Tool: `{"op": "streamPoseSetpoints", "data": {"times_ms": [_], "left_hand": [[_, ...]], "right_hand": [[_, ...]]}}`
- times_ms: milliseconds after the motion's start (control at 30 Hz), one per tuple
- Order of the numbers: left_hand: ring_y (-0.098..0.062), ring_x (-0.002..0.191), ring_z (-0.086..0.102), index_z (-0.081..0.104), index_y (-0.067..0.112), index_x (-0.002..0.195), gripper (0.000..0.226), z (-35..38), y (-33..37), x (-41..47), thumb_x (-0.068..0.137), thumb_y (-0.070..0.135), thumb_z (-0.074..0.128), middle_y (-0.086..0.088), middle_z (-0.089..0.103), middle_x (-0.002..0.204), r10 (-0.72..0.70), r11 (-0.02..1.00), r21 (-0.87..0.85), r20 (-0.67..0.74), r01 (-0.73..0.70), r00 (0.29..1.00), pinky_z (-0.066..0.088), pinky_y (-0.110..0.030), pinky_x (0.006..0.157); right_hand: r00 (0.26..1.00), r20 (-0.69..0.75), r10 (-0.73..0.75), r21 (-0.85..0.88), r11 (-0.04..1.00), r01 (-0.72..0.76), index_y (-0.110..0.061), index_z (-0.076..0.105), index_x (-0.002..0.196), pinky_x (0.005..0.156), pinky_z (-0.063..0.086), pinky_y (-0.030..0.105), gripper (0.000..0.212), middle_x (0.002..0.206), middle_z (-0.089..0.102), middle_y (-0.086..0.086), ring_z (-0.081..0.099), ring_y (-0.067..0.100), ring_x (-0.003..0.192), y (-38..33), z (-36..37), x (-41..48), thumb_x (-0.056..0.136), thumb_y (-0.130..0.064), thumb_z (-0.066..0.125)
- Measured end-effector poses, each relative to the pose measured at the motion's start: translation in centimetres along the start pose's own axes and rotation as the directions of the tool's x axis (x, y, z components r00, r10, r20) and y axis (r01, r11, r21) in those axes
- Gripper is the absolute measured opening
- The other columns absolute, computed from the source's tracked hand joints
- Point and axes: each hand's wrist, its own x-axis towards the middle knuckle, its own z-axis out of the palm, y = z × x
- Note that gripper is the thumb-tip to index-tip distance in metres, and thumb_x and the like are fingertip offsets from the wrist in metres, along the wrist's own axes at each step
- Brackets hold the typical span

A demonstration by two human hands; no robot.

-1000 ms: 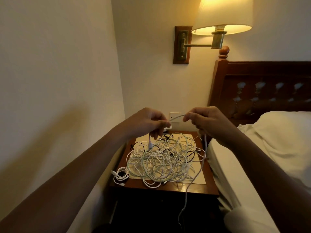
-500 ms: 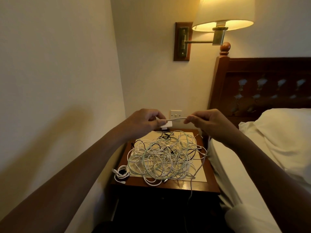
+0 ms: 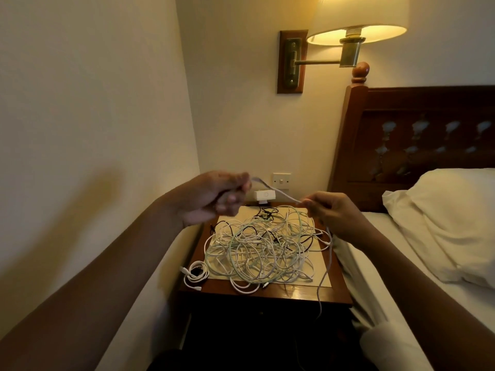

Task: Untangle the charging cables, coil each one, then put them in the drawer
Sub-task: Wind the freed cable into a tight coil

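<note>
Both hands are raised above the nightstand [image 3: 294, 293] with one white cable [image 3: 278, 192] stretched between them. The left hand [image 3: 214, 198] is blurred, its fingers curled inward, and it pinches the cable's end at its fingertips, a short stub of cord poking out past the pinch. From that grip the cable slopes down and to the right to the right hand [image 3: 332, 212], which nips it between thumb and fingertips with the other fingers curled. Past the right hand's grip the same cable drops beneath the palm, runs down along the right side of the nightstand top and hangs over its front edge into the dark below. Directly under the two grips, well apart from the hands, lies the tangle of cables [image 3: 262, 247], mostly white and pale green loops with a few thin black ones threaded through, heaped on the light inlay of the top. Down and to the left of the left hand's grip a small coiled white cable [image 3: 197, 274] sits at the nightstand's front left corner, just beside the tangle. Between the two hands and behind the held cable, a white charger block [image 3: 264, 196] rests against the wall under a wall switch [image 3: 281, 180]. To the right of the right hand's grip are the bed and its pillow [image 3: 442, 218]
</note>
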Motion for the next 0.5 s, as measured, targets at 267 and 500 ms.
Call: {"op": "streamPoseSetpoints", "data": {"times_ms": [267,500], "left_hand": [[-0.011,0.063,0.055,0.059,0.004,0.133,0.033,1.1,0.1,3.5,0.105,0.018,0.049,-0.008,0.072,0.097,0.303,0.906,-0.172,-0.377,-0.387,0.875,0.047,-0.024,0.067],[-0.025,0.088,0.074,0.064,0.01,0.133,0.03,1.8,-2.2,3.0,0.108,0.016,0.049,-0.009,0.075,0.103,0.407,0.789,0.584,-0.262,-0.192,0.875,0.058,-0.025,0.077]], "right_hand": [[0.938,0.343,0.041,-0.121,0.993,0.001,-0.023,0.068,0.117,0.068,0.057,0.033,0.028,0.077,0.065,-0.002,0.063,0.009,0.068,-5.4,6.4,-3.2,0.11,-0.033,0.042],[0.948,0.3,-0.112,-0.363,0.905,0.221,-0.023,0.067,0.105,0.058,0.042,0.021,0.024,0.08,0.064,-0.006,0.057,0.003,0.064,-11.6,3.5,-2.6,0.108,-0.037,0.049]]}}
